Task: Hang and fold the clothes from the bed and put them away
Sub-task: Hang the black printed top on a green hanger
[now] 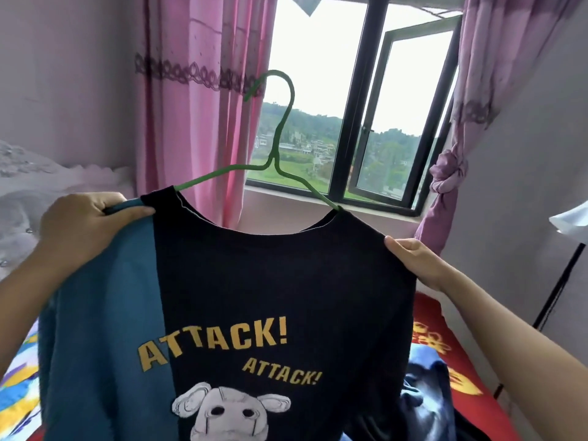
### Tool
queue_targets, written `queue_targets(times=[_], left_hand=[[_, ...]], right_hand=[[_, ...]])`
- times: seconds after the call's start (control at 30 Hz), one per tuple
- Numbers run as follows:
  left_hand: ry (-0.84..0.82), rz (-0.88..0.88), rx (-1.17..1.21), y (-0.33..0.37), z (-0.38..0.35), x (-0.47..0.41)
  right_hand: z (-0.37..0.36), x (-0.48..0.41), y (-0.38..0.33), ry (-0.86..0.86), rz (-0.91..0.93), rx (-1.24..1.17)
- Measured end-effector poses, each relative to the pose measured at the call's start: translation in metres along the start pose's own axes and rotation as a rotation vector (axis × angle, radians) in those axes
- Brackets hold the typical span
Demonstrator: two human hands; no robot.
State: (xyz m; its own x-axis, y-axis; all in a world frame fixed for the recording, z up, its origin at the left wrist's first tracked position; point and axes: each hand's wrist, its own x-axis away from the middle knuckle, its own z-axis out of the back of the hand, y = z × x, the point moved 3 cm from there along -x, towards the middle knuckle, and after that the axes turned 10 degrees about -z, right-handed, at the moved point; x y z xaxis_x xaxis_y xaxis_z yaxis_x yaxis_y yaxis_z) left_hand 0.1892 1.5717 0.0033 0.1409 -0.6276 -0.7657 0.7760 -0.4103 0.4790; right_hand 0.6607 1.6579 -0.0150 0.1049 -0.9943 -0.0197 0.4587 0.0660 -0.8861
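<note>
Up close: left hand (82, 230), fingers clenched round the teal shoulder; right hand (413, 259) pinches the black one, spreading the soft knit T-shirt (270, 275) so it seats, I'd say, on the thin green wire hanger (280, 128) rising from the T-shirt's neck. Below the T-shirt, crumpled clothes (426, 386) on the red bed (471, 405); beyond it, pink curtains (197, 106) and an open window (321, 74).

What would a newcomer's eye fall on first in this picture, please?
The black and teal T-shirt with yellow ATTACK! lettering fills the centre, hung on a thin green wire hanger. The left hand grips its teal shoulder and the right hand holds the black one. Behind, pink curtains frame an open dark-framed window.
</note>
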Motion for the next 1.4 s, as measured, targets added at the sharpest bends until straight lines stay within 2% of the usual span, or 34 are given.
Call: queue_targets(times=[0.13,0.23,0.33,0.57,0.67,0.9,1.03,1.17,1.3,1.4], left_hand=[[-0.017,0.005,0.052,0.003,-0.014,0.004],[-0.002,-0.054,-0.016,0.017,-0.032,0.005],[-0.021,-0.085,-0.089,0.029,-0.051,0.007],[-0.169,-0.101,-0.065,0.012,-0.053,0.012],[-0.177,-0.150,-0.078,0.010,-0.050,0.011],[-0.219,-0.212,-0.080,0.005,-0.047,0.014],[-0.239,-0.253,-0.101,0.000,-0.046,0.019],[-0.227,-0.274,-0.089,0.002,-0.034,0.026],[-0.232,-0.204,-0.043,0.004,-0.004,0.039],[-0.197,-0.127,0.086,0.004,0.021,0.056]], right_hand=[[0.001,0.009,-0.021,0.129,0.092,0.126],[-0.021,0.015,-0.040,0.230,0.225,0.338],[-0.054,0.014,-0.055,0.199,0.265,0.449],[-0.072,0.018,-0.063,0.139,0.162,0.240],[-0.080,0.021,-0.067,0.157,0.169,0.278],[-0.091,0.040,-0.069,0.084,0.151,0.395],[-0.104,0.053,-0.071,-0.049,0.092,0.412],[-0.111,0.067,-0.080,-0.160,0.074,0.184],[-0.111,0.076,-0.094,-0.128,0.137,0.073],[-0.108,0.085,-0.098,-0.106,0.182,0.025]])
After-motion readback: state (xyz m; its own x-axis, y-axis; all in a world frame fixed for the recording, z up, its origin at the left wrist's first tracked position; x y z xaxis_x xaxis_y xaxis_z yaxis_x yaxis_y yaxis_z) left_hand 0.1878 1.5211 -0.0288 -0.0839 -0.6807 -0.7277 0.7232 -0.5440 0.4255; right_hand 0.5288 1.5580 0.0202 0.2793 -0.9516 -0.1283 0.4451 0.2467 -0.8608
